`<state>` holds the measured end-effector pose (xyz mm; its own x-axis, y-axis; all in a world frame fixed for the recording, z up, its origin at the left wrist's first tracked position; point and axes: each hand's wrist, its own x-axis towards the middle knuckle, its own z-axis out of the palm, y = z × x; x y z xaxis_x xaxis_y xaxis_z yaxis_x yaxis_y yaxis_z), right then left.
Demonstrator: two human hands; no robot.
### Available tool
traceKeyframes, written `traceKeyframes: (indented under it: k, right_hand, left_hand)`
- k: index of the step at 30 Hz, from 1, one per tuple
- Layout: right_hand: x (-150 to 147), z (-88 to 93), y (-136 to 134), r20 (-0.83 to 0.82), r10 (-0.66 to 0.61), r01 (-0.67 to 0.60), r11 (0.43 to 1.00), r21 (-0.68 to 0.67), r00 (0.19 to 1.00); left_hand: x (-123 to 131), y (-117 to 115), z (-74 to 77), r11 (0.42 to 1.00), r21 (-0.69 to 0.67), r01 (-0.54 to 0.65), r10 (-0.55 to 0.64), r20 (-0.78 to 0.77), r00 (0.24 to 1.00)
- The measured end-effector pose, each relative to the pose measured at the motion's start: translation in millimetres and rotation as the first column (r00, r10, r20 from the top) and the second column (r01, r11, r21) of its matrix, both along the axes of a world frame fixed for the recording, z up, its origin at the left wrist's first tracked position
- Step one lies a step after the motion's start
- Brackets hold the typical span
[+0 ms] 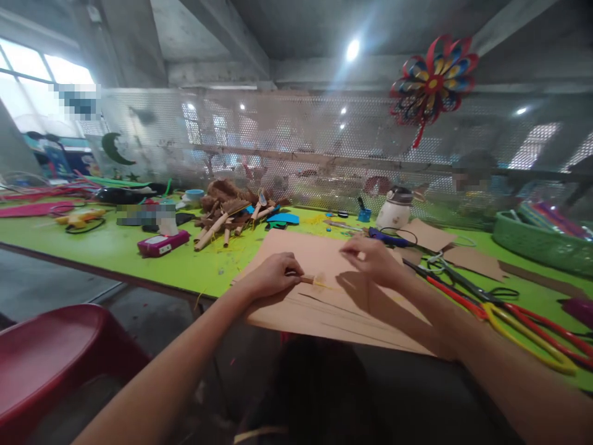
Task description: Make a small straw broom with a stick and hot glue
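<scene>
My left hand (pixel 273 275) rests closed on a brown cardboard sheet (pixel 296 315) and pinches a thin wooden stick (pixel 307 280) whose tip points right. My right hand (pixel 370 258) hovers just right of it, fingers curled in a pinch above the sheet; what it holds, if anything, is too small to make out. The cardboard lies on the green table (pixel 115 250) and overhangs its near edge.
Scissors (pixel 456 275) and red and yellow strips (pixel 523 324) lie right of the sheet. A pile of brown rolled pieces (pixel 227 213), a pink box (pixel 163 242), a white jar (pixel 393 210) and a green basket (pixel 542 241) stand farther back. A red stool (pixel 50 358) sits at left. Mesh fence behind.
</scene>
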<state>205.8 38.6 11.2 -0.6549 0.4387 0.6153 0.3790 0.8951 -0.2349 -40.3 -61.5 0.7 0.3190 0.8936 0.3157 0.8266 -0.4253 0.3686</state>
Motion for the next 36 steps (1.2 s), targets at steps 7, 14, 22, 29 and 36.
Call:
traceKeyframes:
  k: [7, 14, 22, 29, 36]
  right_hand:
    - [-5.6, -6.6, -34.1, 0.067, 0.127, -0.121, 0.989, -0.083, 0.99]
    - [-7.5, -4.3, -74.6, 0.186, 0.187, -0.169, 0.98, -0.109, 0.965]
    - [-1.8, -4.9, -87.2, 0.426, 0.058, -0.14, 0.977, 0.162, 0.903]
    - [-7.5, -14.3, -90.2, 0.481, -0.004, -0.133, 0.959, 0.25, 0.877]
    - [-28.6, -23.9, -95.1, 0.404, -0.091, -0.061, 0.936, 0.347, 0.91]
  left_hand:
    - [2.4, -3.8, 3.9, 1.0, 0.025, 0.014, -0.012, -0.047, 0.999]
    - [1.0, -1.8, -0.1, 0.999, 0.035, 0.025, -0.024, -0.026, 0.999]
    - [1.0, -2.3, -3.5, 0.995, 0.079, 0.058, -0.055, -0.034, 0.998]
    - [10.4, -11.3, -2.5, 0.994, 0.085, 0.062, -0.054, -0.101, 0.993]
    - [16.2, -19.9, -0.6, 0.998, 0.07, 0.005, 0.001, -0.096, 0.995]
